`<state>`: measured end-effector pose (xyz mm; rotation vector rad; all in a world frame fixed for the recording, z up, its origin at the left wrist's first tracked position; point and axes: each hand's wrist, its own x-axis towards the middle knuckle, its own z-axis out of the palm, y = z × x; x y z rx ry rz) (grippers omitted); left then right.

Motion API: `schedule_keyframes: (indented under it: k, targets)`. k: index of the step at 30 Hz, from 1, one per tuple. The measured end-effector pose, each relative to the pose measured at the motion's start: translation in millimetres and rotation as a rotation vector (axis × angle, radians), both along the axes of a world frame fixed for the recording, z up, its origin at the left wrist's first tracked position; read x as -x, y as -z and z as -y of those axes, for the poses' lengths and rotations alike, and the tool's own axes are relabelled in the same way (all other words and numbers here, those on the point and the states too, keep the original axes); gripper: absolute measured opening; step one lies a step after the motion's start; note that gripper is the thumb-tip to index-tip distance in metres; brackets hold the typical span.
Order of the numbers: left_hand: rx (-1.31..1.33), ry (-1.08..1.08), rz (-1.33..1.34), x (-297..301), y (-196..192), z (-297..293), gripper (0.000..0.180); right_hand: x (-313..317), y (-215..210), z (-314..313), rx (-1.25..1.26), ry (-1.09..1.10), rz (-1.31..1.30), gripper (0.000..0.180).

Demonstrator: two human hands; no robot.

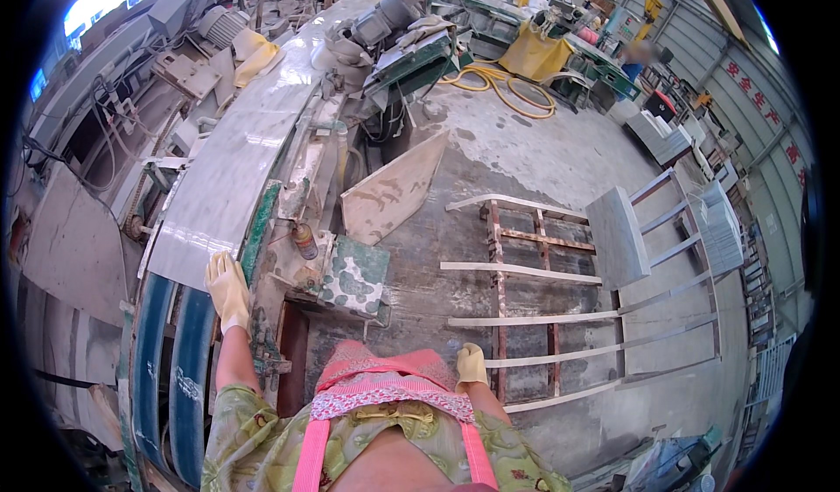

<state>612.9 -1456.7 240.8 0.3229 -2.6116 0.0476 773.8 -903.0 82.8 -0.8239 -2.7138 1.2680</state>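
- Grey concrete floor (499, 155) spreads out ahead and to my right, darker in patches.
- On the floor to my right lies a wide frame (525, 272) of pale rails over rusty crossbars.
- Along my left runs the polished grey stone slab (219, 177), lying flat on the machine line, its near end in front of me.
- Between me and that end are two long blue belts (188, 378), side by side.
- At the frame's far side a thick grey stone block (618, 237) stands on edge.
- Past the machine's right side a pale board (394, 190) with brown stains leans at a tilt.
- I wear a pink apron (385, 369) with patterned trim.
- Nearer, a green-and-white patched panel (354, 273) sits beside the machine.
- Of my two gloved hands, the left hand (227, 291) is flat, fingers stretched out over the slab's near right corner, gripping nothing.
- My right hand (471, 363) hangs beside the apron, near the rail ends; I cannot tell how far it is closed or whether it holds anything.
- Smallest is a bottle (304, 241) standing by the machine's edge.
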Motion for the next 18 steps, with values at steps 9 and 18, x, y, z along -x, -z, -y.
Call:
schedule_keyframes:
  k: [9, 18]
  targets:
    - [-0.015, -0.016, 0.025, 1.0, 2.5, 2.4, 0.041, -1.1, 13.8, 1.2, 0.030, 0.067, -0.040, 0.036]
    - [0.003, -0.016, 0.007, 4.0, 6.0, 3.3, 0.040, 1.8, 8.6, 2.0, -0.002, 0.013, -0.056, 0.029]
